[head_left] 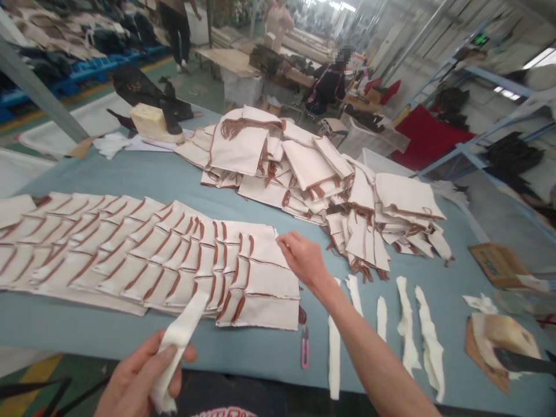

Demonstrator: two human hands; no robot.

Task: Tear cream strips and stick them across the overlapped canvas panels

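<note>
My left hand (141,376) is at the bottom of the view, shut around a long white fabric strip (178,341). My right hand (304,259) reaches over the table, its fingertips at the corner of an overlapping row of cream fabric pieces with brown edging (143,260). I cannot tell whether those fingers pinch the corner. Several loose white strips (406,324) lie beyond my right forearm. Close to my right wrist lies a pink utility knife (304,347). A heaped pile of similar cream pieces (321,174) rises behind the row.
The blue-grey table (78,330) runs across the view. A cardboard piece (497,265) and a cream block on a brown board (490,347) sit at right. Black material (143,92) lies beyond the pile. A seated co-worker (328,87) and a standing person (176,29) are farther back.
</note>
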